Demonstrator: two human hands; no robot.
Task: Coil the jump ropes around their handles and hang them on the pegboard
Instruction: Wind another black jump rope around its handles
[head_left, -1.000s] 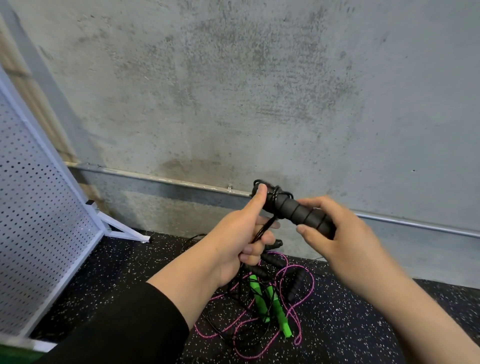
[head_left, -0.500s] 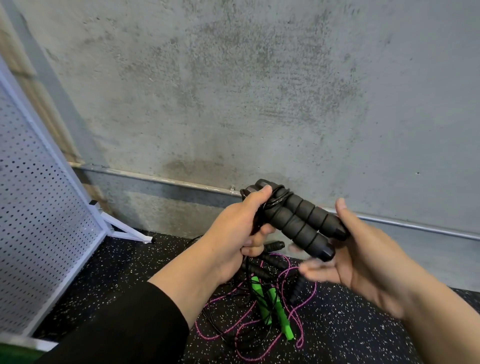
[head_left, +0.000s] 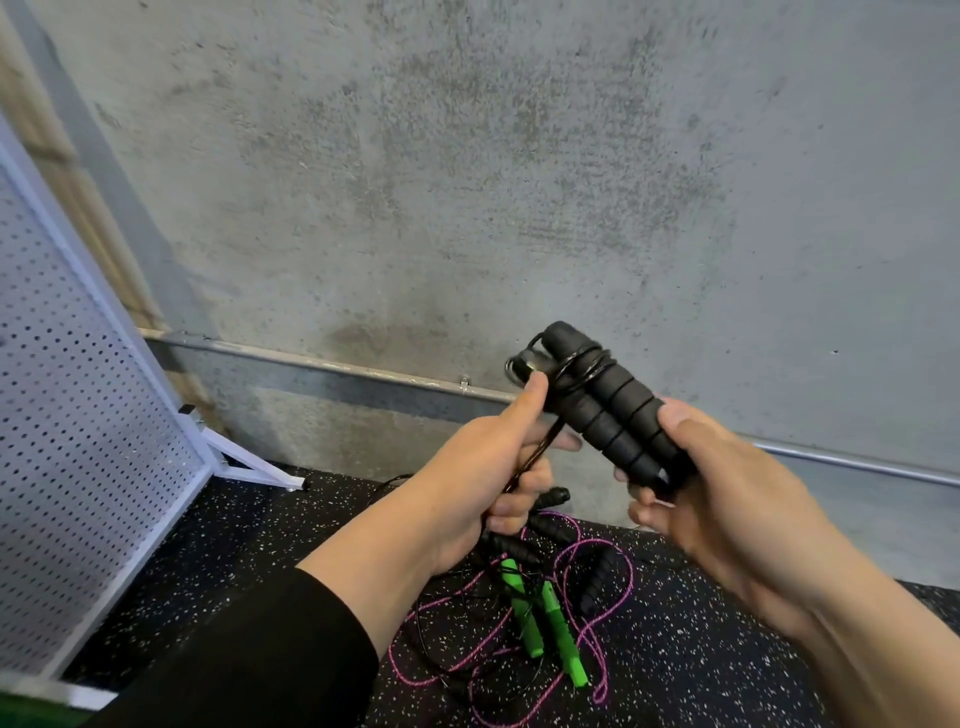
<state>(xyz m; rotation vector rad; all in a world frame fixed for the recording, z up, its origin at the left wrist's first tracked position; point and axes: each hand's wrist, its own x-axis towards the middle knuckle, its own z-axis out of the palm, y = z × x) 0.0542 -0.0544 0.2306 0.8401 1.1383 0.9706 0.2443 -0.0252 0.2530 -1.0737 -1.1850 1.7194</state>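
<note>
A gym: speckled rubber floor (head_left: 727, 670), concrete wall (head_left: 519, 182), pegboard (head_left: 67, 441), jump ropes (head_left: 550, 618).

Tangled ropes (head_left: 524, 613) clutter the floor (head_left: 727, 649) below; the pegboard (head_left: 78, 415) stands unobstructed to the left.

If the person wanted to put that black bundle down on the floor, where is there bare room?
Bare speckled floor lies between the pegboard's white foot and the rope pile, and again right of the pink rope toward the wall. Directly below the hands it is crowded: green handles, black handles and tangled cords.
</note>
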